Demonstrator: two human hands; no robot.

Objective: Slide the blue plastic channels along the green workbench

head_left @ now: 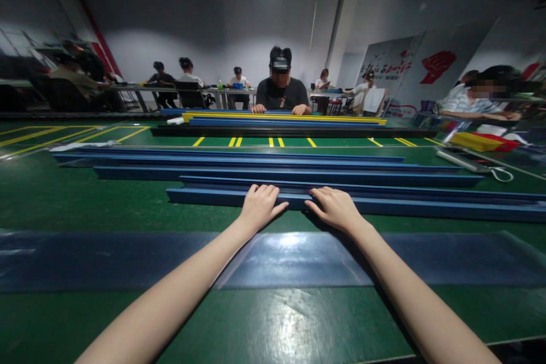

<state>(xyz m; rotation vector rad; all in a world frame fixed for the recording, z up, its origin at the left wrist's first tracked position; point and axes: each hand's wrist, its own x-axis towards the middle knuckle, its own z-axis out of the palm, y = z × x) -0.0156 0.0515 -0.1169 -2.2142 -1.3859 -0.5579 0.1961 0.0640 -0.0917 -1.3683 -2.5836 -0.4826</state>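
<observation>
Both my arms reach forward over a green floor. My left hand [259, 206] and my right hand [334, 207] rest side by side on the nearest long blue channel strip [426, 205], fingers curled over its near edge and top. The thumbs point toward each other. Behind this strip lie several more long blue strips [239, 159] in parallel rows. A flat dark blue sheet [290, 259] lies on the floor under my forearms.
A person in a black shirt [281, 91] sits opposite behind blue and yellow strips [281, 118]. Other people sit at tables along the back wall and at the right. A white tool with a loop [473, 164] lies at the right. Yellow lines mark the floor.
</observation>
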